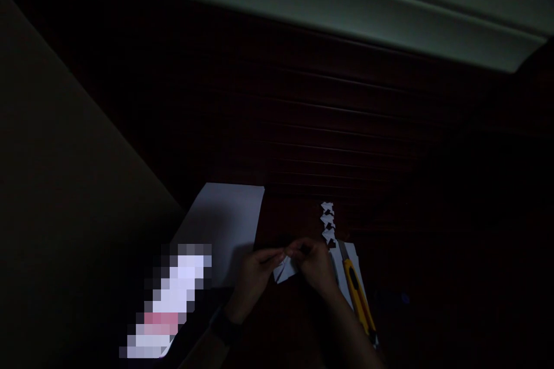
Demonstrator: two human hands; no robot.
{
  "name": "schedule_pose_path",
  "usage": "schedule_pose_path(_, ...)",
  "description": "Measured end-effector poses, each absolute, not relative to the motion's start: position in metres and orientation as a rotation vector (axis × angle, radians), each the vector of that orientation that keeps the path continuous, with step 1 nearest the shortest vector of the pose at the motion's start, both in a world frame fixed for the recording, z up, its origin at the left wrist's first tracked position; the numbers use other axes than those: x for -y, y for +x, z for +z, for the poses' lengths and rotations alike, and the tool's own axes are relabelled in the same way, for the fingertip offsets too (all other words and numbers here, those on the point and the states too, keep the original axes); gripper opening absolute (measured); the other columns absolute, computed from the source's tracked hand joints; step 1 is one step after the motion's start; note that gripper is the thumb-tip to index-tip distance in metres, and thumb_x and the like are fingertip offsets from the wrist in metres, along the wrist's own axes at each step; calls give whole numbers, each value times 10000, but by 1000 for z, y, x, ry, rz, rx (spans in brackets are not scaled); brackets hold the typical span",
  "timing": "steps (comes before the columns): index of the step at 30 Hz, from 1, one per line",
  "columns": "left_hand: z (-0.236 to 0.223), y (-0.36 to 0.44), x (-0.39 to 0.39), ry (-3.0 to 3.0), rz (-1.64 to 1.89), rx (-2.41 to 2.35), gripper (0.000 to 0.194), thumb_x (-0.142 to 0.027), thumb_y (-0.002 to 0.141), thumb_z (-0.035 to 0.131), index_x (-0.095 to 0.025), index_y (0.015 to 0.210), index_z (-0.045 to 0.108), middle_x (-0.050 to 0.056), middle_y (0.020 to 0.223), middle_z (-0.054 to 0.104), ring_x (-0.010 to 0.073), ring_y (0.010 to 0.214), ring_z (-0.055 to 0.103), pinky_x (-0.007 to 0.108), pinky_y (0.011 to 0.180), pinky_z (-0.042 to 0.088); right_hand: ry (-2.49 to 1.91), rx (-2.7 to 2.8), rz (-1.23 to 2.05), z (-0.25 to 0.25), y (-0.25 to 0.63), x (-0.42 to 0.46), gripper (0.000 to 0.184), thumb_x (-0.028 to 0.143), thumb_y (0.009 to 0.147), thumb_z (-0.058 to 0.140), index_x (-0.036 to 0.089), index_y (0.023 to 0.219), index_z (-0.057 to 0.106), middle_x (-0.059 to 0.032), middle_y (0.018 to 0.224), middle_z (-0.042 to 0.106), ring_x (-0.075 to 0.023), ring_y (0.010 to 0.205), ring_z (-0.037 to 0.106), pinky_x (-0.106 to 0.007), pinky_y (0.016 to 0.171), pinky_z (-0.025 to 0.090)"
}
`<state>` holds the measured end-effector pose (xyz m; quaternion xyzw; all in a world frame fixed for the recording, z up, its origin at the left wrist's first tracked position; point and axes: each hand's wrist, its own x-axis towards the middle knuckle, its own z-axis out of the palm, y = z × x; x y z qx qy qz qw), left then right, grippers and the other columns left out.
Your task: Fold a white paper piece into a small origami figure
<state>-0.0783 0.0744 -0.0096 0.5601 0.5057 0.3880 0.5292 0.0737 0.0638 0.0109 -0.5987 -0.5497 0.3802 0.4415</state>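
Both hands meet over a small folded piece of white paper [285,271]. My left hand [256,274] pinches its upper left edge between thumb and fingers. From the other side my right hand [312,265] grips the same paper, fingertips close to those of the left. Just beyond the right hand, several small folded paper pieces [328,221] lie in a row. A yellow utility knife [358,294] rests on white paper [340,265] beside my right forearm, its blade pointing away from me. The exact folds under my fingers are too dark to make out.
A large white sheet [225,213] lies to the left of my hands. Nearer me on that side is a bright, pixelated rectangular object [173,305]. A small dark object [392,298] sits right of the knife. Dark wooden slats [337,109] rise behind, below a pale ledge [303,0].
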Motion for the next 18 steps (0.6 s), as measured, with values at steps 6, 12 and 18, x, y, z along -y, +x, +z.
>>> schedule_pose_path(6, -8, -69, -78, 1288, 943, -1178, 261, -343, 723, 591, -184, 907, 688, 59, 924, 690, 212, 851, 633, 284, 752, 491, -1570, 1404, 855, 7, 76, -70, 100, 221, 744, 540, 187, 736, 633, -12, 693, 659, -161, 631, 598, -237, 574, 417)
schedule_pose_path(12, -6, -67, -75, 1237, 1000, -1273, 272, -344, 689, 618, -163, 876, 694, 70, 894, 696, 224, 832, 638, 307, 751, 498, -1536, 1549, 615, 20, 70, -61, 143, 158, 754, 506, 215, 753, 637, -20, 778, 652, -174, 752, 589, -263, 697, 403)
schedule_pose_path(18, 0, -65, -71, 1225, 1037, -1223, 272, -345, 725, 588, -165, 901, 690, 71, 911, 691, 226, 843, 633, 326, 777, 490, -1595, 1455, 644, 19, 67, -61, 118, 187, 765, 500, 201, 751, 616, -22, 709, 646, -178, 666, 588, -260, 617, 401)
